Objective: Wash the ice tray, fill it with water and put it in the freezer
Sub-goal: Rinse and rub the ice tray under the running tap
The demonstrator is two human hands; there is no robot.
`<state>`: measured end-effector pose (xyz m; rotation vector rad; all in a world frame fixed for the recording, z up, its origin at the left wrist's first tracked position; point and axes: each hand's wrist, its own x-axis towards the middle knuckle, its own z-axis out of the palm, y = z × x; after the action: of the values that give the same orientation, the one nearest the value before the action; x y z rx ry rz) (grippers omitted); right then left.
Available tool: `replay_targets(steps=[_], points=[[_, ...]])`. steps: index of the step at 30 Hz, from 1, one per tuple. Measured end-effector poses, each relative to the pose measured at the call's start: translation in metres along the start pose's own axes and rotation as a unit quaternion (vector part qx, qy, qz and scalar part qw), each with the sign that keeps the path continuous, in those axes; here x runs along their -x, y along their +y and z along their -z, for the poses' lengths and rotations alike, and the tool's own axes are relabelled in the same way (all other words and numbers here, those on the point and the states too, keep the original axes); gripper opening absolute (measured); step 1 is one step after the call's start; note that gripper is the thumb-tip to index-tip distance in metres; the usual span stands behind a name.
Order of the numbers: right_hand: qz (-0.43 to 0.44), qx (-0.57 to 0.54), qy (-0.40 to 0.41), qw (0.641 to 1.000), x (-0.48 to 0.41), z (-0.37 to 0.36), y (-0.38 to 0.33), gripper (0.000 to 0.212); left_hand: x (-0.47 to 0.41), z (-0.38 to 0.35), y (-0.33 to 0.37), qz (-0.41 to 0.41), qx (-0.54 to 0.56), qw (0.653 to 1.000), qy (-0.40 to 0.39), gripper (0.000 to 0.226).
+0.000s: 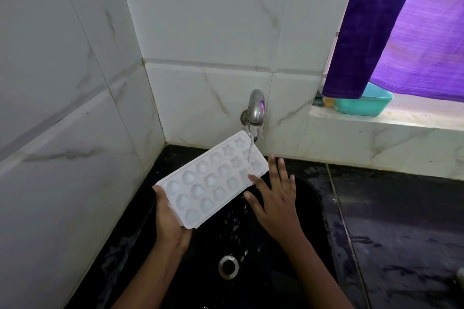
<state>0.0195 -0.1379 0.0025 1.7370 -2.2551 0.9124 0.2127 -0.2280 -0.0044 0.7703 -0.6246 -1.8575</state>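
A white ice tray (211,179) with heart and star shaped cells is held tilted over the black sink (311,208). My left hand (170,221) grips its near short end from below. Water runs from the metal tap (256,108) on the tiled wall onto the tray's far right corner. My right hand (276,198) is spread open beside the tray's right long edge, with the thumb tip touching that edge.
The sink drain (228,266) lies below the hands. A black wet counter (401,221) extends to the right. On the window ledge stands a teal plastic tub (364,105) under a hanging purple cloth (391,32). White marble tiles close off the left and back.
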Motion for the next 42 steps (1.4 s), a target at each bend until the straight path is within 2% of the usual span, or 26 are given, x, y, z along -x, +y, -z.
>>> replay_targets(steps=[3,6,9,13,17,19,21,23,25,29,33,36,39,42], points=[[-0.017,-0.028,-0.014,0.999,-0.011,0.000,0.000,0.033,-0.001,-0.005,-0.002,0.010,-0.001,1.000,-0.012,0.082],[-0.048,-0.006,-0.064,0.997,-0.021,-0.004,-0.008,0.037,-0.001,-0.010,-0.005,0.014,0.002,1.000,-0.013,0.081],[-0.019,0.010,-0.066,0.998,-0.022,-0.007,-0.013,0.044,-0.003,-0.008,-0.003,0.002,0.008,1.000,-0.010,0.080],[-0.044,0.001,-0.061,0.997,-0.021,-0.002,-0.007,0.034,-0.002,-0.005,-0.001,0.007,-0.009,1.000,-0.001,0.079],[-0.023,0.004,-0.075,0.997,-0.018,-0.007,-0.013,0.053,-0.002,-0.008,-0.001,0.005,0.001,1.000,0.008,0.080],[-0.023,0.004,-0.087,0.996,-0.017,-0.007,-0.006,0.050,-0.003,-0.006,0.001,-0.002,0.006,1.000,0.009,0.076],[-0.039,0.011,-0.065,0.997,-0.019,-0.005,-0.005,0.051,-0.002,-0.006,0.000,0.002,0.003,1.000,0.003,0.075],[-0.039,0.022,-0.046,0.998,-0.019,-0.006,-0.011,0.060,-0.002,-0.008,-0.001,0.001,0.001,1.000,-0.002,0.076],[-0.027,0.030,-0.063,0.997,-0.019,-0.009,-0.014,0.066,-0.003,-0.009,-0.001,-0.006,0.004,1.000,-0.003,0.077],[-0.054,0.017,-0.069,0.996,-0.025,-0.006,-0.005,0.044,-0.004,-0.011,0.000,-0.006,-0.008,1.000,0.002,0.077],[-0.033,0.002,-0.058,0.998,-0.024,-0.009,-0.012,0.051,-0.006,-0.012,0.001,-0.013,-0.006,1.000,0.006,0.077],[-0.047,0.008,-0.060,0.997,-0.028,-0.004,-0.003,0.043,-0.003,-0.011,0.000,-0.008,-0.014,1.000,-0.003,0.077],[-0.035,0.016,-0.025,0.999,-0.025,-0.007,-0.013,0.054,0.000,-0.013,-0.005,-0.003,-0.007,1.000,0.002,0.077],[-0.020,0.018,-0.038,0.999,-0.020,-0.009,-0.011,0.059,-0.001,-0.010,-0.003,-0.007,0.010,1.000,0.006,0.078]])
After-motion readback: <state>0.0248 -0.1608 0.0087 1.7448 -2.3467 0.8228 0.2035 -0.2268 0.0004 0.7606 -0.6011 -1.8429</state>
